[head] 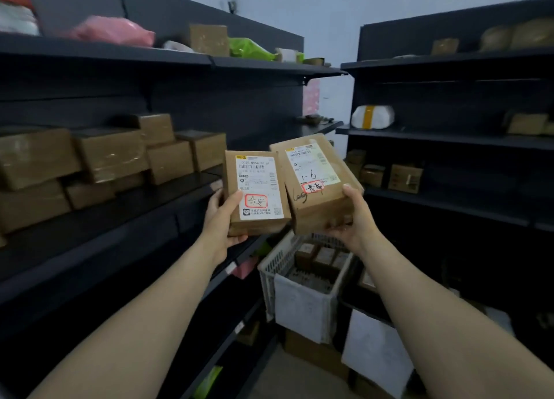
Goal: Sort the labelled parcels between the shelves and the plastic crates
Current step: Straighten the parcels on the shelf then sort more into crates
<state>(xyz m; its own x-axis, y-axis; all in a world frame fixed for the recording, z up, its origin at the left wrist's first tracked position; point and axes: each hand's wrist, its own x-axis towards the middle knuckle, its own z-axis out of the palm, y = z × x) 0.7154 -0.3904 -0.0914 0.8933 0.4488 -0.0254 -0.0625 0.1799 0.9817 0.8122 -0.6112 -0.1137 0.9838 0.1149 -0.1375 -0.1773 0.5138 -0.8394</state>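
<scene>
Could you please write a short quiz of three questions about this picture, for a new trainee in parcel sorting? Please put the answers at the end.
1. True or false: the left hand and the right hand each hold one brown parcel.
2. Which parcel has "1-6" written by hand on its label?
A. the left-hand parcel
B. the right-hand parcel
C. both
3. What container stands below the two held parcels, and what colour is it?

Key: 1 true; 2 B; 3 a white plastic crate.
</scene>
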